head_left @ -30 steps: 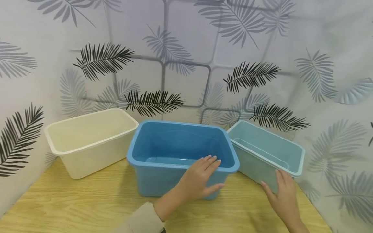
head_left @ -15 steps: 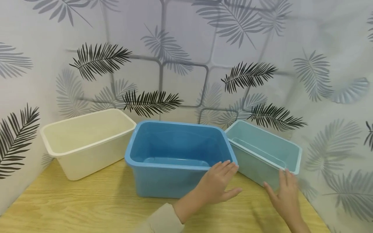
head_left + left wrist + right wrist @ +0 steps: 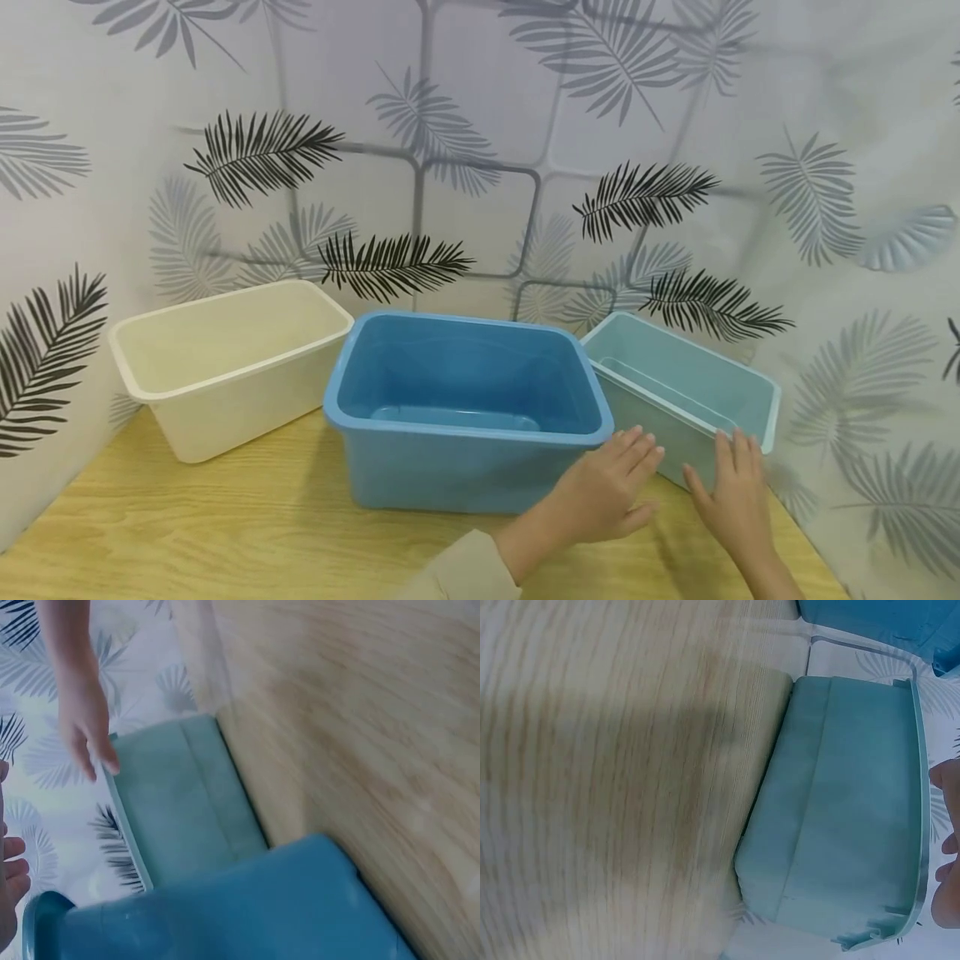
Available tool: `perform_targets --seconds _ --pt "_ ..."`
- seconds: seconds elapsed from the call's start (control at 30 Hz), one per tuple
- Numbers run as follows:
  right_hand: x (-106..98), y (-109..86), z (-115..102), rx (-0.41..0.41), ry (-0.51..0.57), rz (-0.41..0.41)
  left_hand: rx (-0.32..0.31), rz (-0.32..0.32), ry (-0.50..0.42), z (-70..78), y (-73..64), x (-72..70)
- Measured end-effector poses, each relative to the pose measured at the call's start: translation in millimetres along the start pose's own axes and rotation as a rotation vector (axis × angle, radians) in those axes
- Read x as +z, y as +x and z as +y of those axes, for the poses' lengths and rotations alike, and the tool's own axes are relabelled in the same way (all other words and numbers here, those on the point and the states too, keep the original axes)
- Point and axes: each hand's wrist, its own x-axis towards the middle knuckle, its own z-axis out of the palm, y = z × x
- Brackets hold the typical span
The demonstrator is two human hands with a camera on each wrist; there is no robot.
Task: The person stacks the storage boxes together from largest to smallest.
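Fingers stretched out, my left hand (image 3: 611,487) is just off the right front corner of the blue bin (image 3: 465,471), with nothing in its grasp. My right hand (image 3: 737,504) has its fingers extended and its fingertips right at the front rim of the light teal bin (image 3: 675,417). In the right wrist view, part of the right hand (image 3: 949,862) shows beside the teal bin's rim. The left wrist view catches some of the left hand's fingers (image 3: 15,870) at its edge, with the right hand (image 3: 84,712) by the teal bin further off.
A cream bin (image 3: 240,408) stands at the left, its right end beside the blue bin. All three bins sit on a wood-grain table (image 3: 247,533). Behind them hangs a pale sheet (image 3: 480,108) printed with leaves.
My left hand has slid rightward along the blue bin's front rim and past its corner, nearing my right hand. The right hand and the bins have hardly moved.
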Motion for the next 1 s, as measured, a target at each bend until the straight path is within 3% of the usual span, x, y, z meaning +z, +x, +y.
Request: perform_targets --seconds 0.23,0.57,0.77,1.0 --pt "1 4.3 1 -0.01 -0.009 -0.035 -0.001 -0.11 0.042 11.3 5.4 16.4" --pt "1 2.7 3 0.046 -0.031 -0.096 -0.087 -0.322 0.135 17.0 3.0 40.8" --pt "1 0.4 5 0.048 -0.034 -0.091 -0.122 -0.397 0.085 18.5 1.7 45.5" --pt "1 0.4 8 0.018 -0.046 -0.058 -0.165 -0.419 0.046 16.8 5.6 51.5"
